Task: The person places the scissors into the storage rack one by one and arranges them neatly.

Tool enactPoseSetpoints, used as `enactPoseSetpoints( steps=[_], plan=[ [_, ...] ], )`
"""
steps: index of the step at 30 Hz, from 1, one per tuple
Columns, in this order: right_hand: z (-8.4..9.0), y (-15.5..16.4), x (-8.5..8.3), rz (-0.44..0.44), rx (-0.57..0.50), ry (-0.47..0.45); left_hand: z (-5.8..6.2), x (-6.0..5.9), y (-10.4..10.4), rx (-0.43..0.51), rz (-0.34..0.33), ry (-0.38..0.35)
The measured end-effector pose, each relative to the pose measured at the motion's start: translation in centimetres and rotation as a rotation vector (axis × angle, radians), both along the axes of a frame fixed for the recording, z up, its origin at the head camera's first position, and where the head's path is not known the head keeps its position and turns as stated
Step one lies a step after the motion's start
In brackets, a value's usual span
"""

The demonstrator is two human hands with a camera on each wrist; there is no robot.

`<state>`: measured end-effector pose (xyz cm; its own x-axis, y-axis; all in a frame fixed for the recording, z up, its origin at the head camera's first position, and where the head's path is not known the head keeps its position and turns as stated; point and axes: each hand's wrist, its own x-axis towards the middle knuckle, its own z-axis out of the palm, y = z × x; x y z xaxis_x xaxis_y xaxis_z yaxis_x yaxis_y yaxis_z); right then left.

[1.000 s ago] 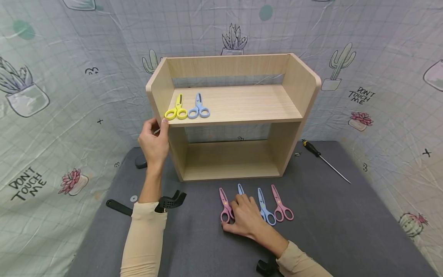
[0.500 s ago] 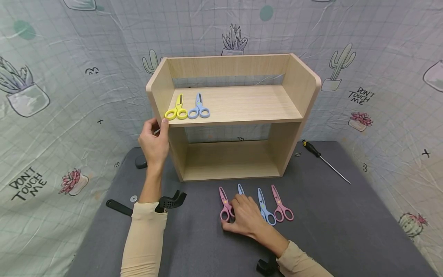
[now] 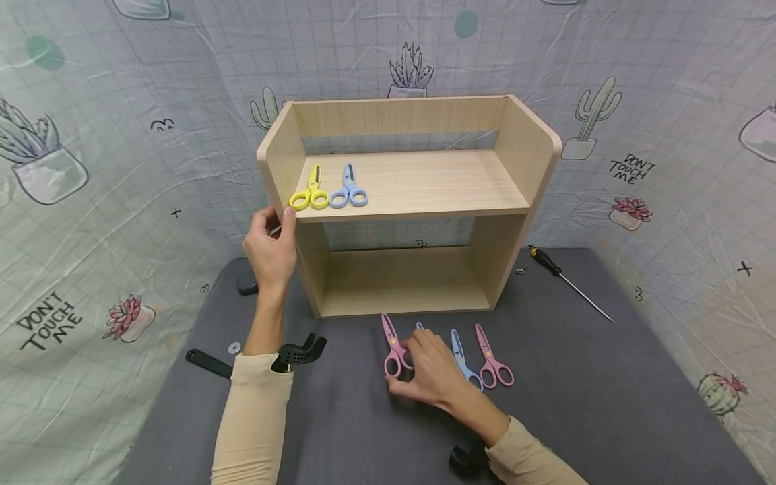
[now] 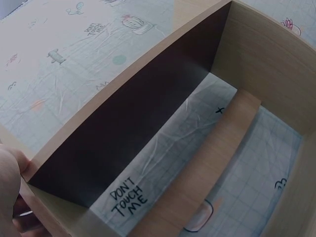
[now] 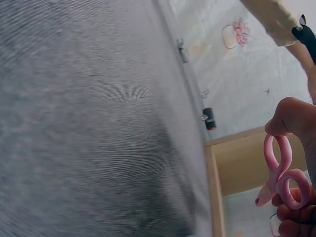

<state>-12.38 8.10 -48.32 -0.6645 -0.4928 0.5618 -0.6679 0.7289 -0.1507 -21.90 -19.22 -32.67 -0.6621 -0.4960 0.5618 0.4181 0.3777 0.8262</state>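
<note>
The pink scissors lie at the left end of a row in front of the wooden shelf unit, blades pointing toward the shelf. The right hand grips them by the handle loops; the right wrist view shows the pink loops pinched between thumb and curled fingers, the scissors lifted off the grey worktop. Just right of them, a blue pair is mostly hidden under that hand, with only its tip showing. Next in the row come a second blue pair and another pink pair, both flat on the worktop.

The left hand holds the front edge of the shelf unit's left side panel, thumb on the front edge and fingers curled round the outer face. On the upper shelf, near that panel, a yellow pair of scissors and a blue pair lie side by side, handles toward the front.

A black-handled screwdriver lies on the worktop to the right of the shelf unit. A small washer and a black strap lie to the left, near the left forearm.
</note>
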Motion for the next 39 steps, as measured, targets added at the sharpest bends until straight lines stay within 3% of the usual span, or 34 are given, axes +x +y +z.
enactPoseSetpoints(
  steps=[15,22,39],
  plan=[
    [4.0,0.3,-0.1,0.046,-0.104,0.071,-0.1,0.0,0.0,-0.006,0.007,-0.005],
    [5.8,0.5,-0.2,0.079,-0.169,0.145,-0.1,0.0,0.0,-0.005,0.006,0.004],
    [10.0,0.1,-0.9,0.122,-0.269,0.196,-0.1,0.0,0.1,-0.005,0.001,0.008]
  ],
)
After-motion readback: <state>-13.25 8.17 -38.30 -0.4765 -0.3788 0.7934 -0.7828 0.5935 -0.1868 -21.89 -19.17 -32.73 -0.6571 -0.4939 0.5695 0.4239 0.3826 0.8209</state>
